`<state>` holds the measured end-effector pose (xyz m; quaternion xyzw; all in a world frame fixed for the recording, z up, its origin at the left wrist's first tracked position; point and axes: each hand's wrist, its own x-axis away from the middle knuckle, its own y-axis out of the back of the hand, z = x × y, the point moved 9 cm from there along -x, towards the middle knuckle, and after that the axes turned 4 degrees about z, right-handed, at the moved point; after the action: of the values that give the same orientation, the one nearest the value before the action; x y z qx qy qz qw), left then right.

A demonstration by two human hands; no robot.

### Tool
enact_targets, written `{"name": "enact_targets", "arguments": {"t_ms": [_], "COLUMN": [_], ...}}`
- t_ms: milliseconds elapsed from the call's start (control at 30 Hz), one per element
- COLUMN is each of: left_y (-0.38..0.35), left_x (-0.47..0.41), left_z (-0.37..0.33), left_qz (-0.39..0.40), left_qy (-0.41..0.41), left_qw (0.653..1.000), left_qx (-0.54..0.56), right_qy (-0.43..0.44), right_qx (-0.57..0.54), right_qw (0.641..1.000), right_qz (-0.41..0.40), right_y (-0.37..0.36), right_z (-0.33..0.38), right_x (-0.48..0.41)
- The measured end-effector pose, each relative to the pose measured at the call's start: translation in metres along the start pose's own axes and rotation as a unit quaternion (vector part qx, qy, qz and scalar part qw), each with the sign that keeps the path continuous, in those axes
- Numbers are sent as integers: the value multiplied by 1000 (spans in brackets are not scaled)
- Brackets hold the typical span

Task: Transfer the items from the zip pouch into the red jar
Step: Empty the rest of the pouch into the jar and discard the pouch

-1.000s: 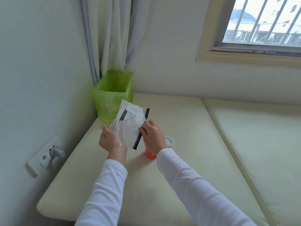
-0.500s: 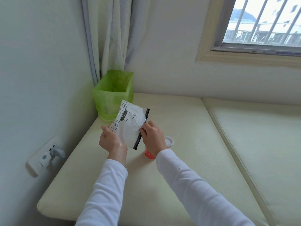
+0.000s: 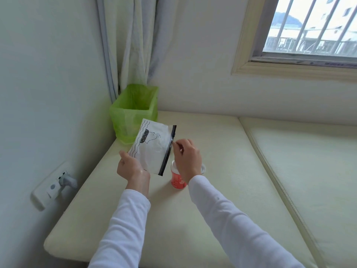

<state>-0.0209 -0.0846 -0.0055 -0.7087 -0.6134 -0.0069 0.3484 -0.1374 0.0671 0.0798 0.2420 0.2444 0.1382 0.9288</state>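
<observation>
The flat white zip pouch with a black line drawing and a black zipper strip is held in the air above the cream cushioned bench, tilted so that its zipper edge runs from upper right down to lower left, facing the right hand. The left hand grips the pouch's lower left corner, thumb on the printed face and the other fingers hidden behind it. The right hand sits just beside the upper part of the zipper strip, thumb and forefinger pressed together in a pinch close to the small slider (whether they actually hold the slider is too small to tell). The small red cylindrical jar with white print stands open on the bench directly below the right wrist, its whitish round lid lying just beside it, mostly hidden. Judgement: the zipper's long axis points down toward the jar, so the right hand, the nearer one, is placed to open the mouth above it. Contents not visible.
</observation>
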Motion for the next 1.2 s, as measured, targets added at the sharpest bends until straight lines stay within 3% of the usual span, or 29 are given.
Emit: {"name": "enact_targets", "arguments": {"t_ms": [167, 367, 500, 600, 667, 767, 1000, 1100, 1200], "left_y": [-7, -18, -22, -26, -34, -55, -65, -66, -63], "left_x": [7, 14, 17, 13, 22, 55, 69, 67, 65], "left_z": [-2, -3, -8, -17, -30, -42, -14, -8, -16], "left_qz": [25, 73, 98, 113, 153, 260, 398, 386, 319], "left_qy": [27, 32, -17, -117, -223, -365, -355, -373, -454], "left_qw": [999, 997, 994, 980, 947, 858, 752, 731, 713], "left_qx": [-21, -11, -51, -118, -174, -252, -388, -422, -429], "right_qy": [-88, -129, -152, -172, -180, -194, -210, -211, -200], "right_qx": [-25, -177, -214, -243, -262, -304, -368, -394, -385], "right_qw": [996, 975, 964, 953, 946, 929, 898, 888, 895], "right_qz": [13, -32, -34, -52, -65, -83, -114, -112, -99], "right_y": [3, 8, 10, 12, 15, 21, 29, 29, 27], "right_z": [-7, -8, -12, -19, -22, -23, -23, -22, -19], "right_x": [-5, -10, -13, -13, -13, -12, -15, -15, -15]}}
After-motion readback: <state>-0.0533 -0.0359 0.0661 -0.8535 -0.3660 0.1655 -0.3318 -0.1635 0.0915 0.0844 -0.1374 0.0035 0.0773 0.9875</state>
